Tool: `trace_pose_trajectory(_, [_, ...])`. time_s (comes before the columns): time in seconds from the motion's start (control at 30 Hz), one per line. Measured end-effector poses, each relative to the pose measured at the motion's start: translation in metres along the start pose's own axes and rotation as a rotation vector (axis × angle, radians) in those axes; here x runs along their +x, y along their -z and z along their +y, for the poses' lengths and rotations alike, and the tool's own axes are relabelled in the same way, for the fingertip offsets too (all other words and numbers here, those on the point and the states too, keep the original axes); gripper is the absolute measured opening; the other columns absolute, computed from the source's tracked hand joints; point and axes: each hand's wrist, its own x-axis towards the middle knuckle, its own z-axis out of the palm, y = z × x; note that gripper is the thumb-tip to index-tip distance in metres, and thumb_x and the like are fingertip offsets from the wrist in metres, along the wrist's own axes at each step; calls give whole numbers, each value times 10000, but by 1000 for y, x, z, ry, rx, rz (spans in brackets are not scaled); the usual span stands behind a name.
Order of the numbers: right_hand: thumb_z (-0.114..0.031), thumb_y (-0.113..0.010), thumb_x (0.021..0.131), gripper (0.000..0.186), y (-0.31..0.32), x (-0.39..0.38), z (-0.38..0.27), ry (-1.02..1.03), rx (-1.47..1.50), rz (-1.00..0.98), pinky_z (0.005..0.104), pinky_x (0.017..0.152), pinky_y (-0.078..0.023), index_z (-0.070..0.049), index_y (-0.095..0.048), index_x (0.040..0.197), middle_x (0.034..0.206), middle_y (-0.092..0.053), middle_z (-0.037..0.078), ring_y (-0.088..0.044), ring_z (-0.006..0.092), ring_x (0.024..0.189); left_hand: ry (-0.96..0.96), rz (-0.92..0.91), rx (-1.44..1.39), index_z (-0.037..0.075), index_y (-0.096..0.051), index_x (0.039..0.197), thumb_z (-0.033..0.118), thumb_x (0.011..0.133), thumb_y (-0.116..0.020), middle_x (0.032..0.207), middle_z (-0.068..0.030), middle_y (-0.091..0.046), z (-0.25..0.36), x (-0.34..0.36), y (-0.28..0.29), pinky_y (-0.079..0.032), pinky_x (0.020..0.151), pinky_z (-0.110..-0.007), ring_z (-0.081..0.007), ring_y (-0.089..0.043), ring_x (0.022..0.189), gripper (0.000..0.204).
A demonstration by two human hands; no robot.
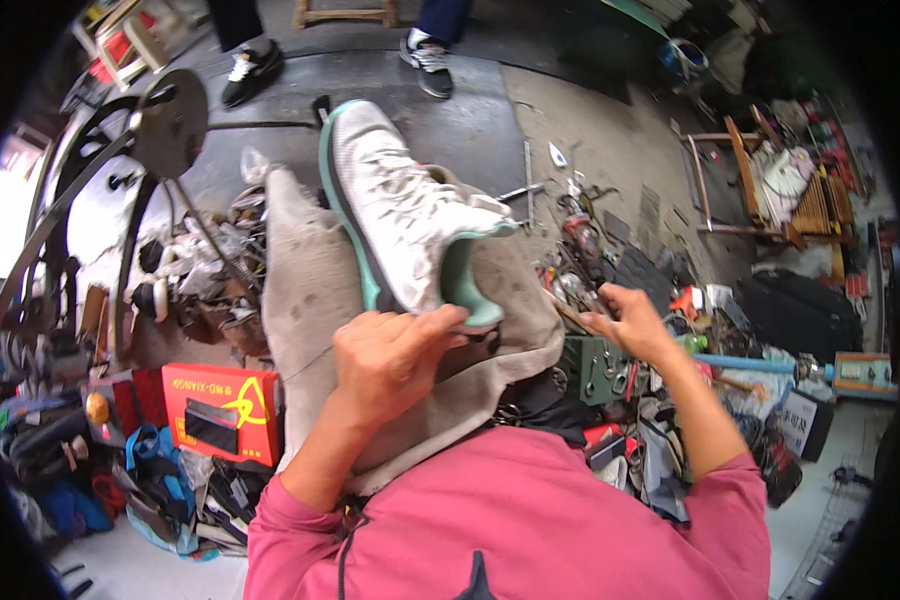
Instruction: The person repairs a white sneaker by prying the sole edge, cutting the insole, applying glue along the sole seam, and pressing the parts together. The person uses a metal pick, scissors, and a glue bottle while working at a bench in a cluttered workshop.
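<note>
A white sneaker (392,200) with a mint-green sole and lining rests on a stained beige cloth (310,300) across my lap, its toe pointing away from me. My left hand (390,355) grips the heel at the shoe's near end, fingers curled onto the collar. To the right of the shoe, my right hand (625,325) is closed on a slender tool (570,310), whose working end I cannot make out clearly.
Another person's feet (430,65) stand ahead. A metal machine (175,115) rises at left, above piled scraps and a red box (220,410). Tools, a green toolbox (590,380) and bags crowd the right, with a wooden chair (750,185) farther back.
</note>
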Motion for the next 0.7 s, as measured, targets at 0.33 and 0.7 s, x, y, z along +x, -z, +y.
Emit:
trace_pose_trajectory(0.33, [-420, -773, 870, 508, -238, 26, 170, -767, 478, 191, 458, 827, -553, 54, -725, 1046, 989, -757, 236, -738, 343, 939, 2, -54, -46, 106, -761, 1035, 5, 769, -844, 851, -49, -779, 4, 10, -9, -484, 547, -339, -214, -651, 573, 296])
trace_pose_trajectory(0.7, [-448, -877, 780, 637, -227, 139, 301, -706, 33, 175, 520, 833, -555, 113, -736, 1046, 1056, -748, 327, -746, 437, 978, 130, -51, -37, 162, -752, 1134, 125, 803, -842, 734, -6, -711, 14, 9, -18, -490, 550, -360, -228, -648, 579, 346])
